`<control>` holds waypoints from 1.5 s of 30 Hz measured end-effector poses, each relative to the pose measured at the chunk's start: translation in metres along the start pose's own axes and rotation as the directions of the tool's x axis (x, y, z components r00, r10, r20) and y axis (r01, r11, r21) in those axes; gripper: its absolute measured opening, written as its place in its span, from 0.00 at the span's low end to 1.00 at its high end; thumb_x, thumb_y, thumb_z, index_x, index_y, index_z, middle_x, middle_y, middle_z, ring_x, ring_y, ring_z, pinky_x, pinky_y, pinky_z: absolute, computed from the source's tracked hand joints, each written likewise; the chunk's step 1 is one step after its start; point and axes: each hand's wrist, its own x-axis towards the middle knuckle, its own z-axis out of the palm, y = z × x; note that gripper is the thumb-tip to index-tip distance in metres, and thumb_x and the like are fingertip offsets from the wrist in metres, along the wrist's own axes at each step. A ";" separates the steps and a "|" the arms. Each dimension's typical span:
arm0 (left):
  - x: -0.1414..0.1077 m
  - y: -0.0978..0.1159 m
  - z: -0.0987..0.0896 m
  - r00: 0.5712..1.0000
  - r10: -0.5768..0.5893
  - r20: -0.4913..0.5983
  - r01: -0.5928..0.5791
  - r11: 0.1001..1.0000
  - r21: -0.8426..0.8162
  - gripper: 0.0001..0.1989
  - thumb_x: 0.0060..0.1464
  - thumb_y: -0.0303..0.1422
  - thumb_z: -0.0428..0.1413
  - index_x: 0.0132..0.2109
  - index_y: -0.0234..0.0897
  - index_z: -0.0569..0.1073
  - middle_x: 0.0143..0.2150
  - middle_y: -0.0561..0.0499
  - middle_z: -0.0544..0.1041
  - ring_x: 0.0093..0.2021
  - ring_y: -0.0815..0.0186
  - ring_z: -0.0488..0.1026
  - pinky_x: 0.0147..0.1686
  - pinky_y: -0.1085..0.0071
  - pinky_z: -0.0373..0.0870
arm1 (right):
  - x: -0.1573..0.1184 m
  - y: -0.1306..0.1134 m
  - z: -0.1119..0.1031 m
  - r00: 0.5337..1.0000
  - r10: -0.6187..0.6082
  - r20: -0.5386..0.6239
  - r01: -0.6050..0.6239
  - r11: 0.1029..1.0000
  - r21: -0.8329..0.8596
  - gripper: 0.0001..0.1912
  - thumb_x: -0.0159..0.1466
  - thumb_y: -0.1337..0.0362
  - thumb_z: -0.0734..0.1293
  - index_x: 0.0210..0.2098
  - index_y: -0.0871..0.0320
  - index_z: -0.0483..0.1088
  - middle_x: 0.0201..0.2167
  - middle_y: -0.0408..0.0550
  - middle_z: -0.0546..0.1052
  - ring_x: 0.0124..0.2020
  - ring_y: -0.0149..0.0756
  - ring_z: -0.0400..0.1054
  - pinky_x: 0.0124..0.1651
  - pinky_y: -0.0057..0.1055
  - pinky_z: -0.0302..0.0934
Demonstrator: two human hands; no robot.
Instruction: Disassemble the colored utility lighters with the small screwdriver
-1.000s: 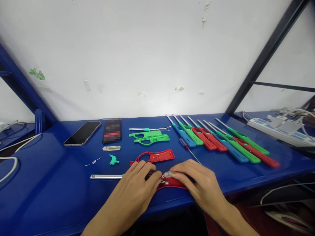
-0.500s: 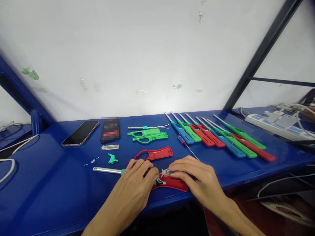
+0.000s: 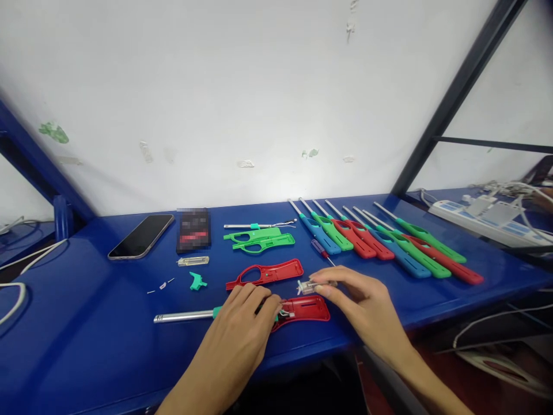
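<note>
Near the table's front edge, my left hand (image 3: 242,323) is closed over the middle of an opened lighter, gripping its red half shell (image 3: 311,306). The lighter's metal barrel (image 3: 184,316) sticks out to the left, with a green collar beside my fingers. White wires and small parts show at the shell's inner end; the trigger area is hidden under my hand. Between thumb and fingers my right hand (image 3: 360,300) pinches a clear fuel tank (image 3: 308,287) with a white valve end, held above the shell. Just behind lies the other red half shell (image 3: 276,272).
A green trigger (image 3: 197,281), a spare clear tank (image 3: 193,261), tiny pins (image 3: 162,285) and a phone (image 3: 141,236) lie left. Green half shells (image 3: 263,240) and a loose barrel (image 3: 239,226) lie behind. Right are a screwdriver (image 3: 319,248) and several assembled lighters (image 3: 367,236).
My right hand has drawn the fuel tank up and to the right, away from the red shell. The lighter under my left hand has turned slightly, its barrel tip lower and farther left.
</note>
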 end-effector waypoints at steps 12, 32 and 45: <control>0.004 0.000 -0.010 0.959 -0.079 -0.273 0.021 0.977 -0.210 0.03 0.73 0.30 0.57 0.48 0.39 0.76 0.42 0.53 0.82 0.40 0.65 0.77 0.44 0.65 0.68 | 0.007 -0.010 0.016 0.965 -0.232 0.120 0.229 0.973 0.038 0.10 0.71 0.69 0.74 0.47 0.47 0.82 0.43 0.38 0.88 0.43 0.33 0.82 0.51 0.28 0.73; -0.049 -0.082 -0.080 0.858 -0.510 -0.058 0.508 0.828 0.235 0.12 0.70 0.38 0.56 0.42 0.47 0.84 0.42 0.50 0.86 0.41 0.52 0.81 0.41 0.58 0.71 | 0.075 -0.041 0.043 0.907 -0.142 0.397 0.177 0.983 -0.052 0.04 0.71 0.60 0.74 0.41 0.48 0.85 0.40 0.40 0.88 0.40 0.38 0.83 0.44 0.33 0.74; -0.052 -0.090 -0.082 0.812 -0.582 -0.035 0.567 0.774 0.282 0.18 0.72 0.33 0.47 0.49 0.40 0.83 0.46 0.43 0.85 0.46 0.48 0.82 0.42 0.57 0.75 | 0.123 -0.035 0.131 0.738 -0.296 0.607 0.425 0.902 -0.077 0.10 0.75 0.63 0.69 0.42 0.54 0.84 0.39 0.46 0.88 0.40 0.39 0.81 0.47 0.36 0.68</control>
